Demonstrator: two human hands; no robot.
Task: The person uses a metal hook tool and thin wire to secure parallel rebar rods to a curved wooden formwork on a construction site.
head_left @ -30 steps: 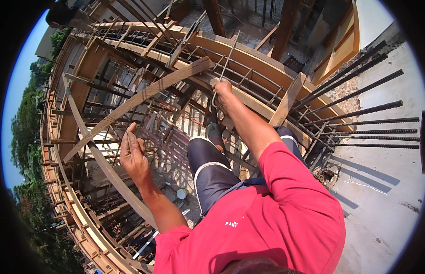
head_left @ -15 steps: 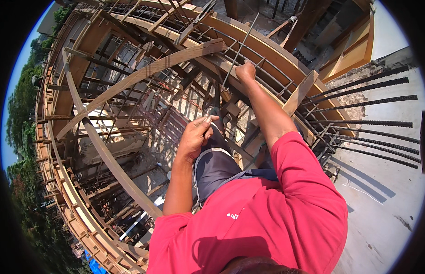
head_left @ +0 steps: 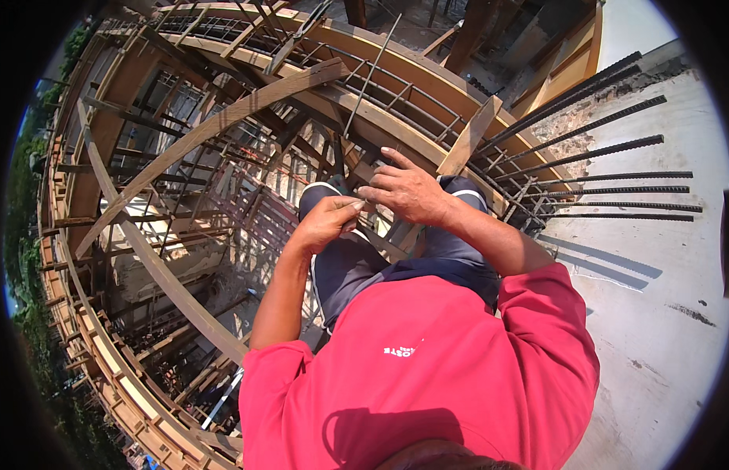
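1. In the head view, the thin rod (head_left: 372,76), gripped by the right hand (head_left: 411,192) a second earlier, leaned unheld across the curved timber formwork (head_left: 429,76); the handling had passed from rod to fingertips.
2. Both forearms angled inward above the knees. The left hand (head_left: 327,223) was curled, thumb against forefinger; the right, palm down, fingers partly spread, met its fingertips. Whether they pinched anything, I couldn't tell.

From here the shirt is bright pinkish red with small white lettering, the trousers (head_left: 462,249) dark navy banded white. A dull grey rod (head_left: 372,75) tops the frame, a tan-brown plank (head_left: 215,122) upper left, pale grey concrete (head_left: 654,360) right.
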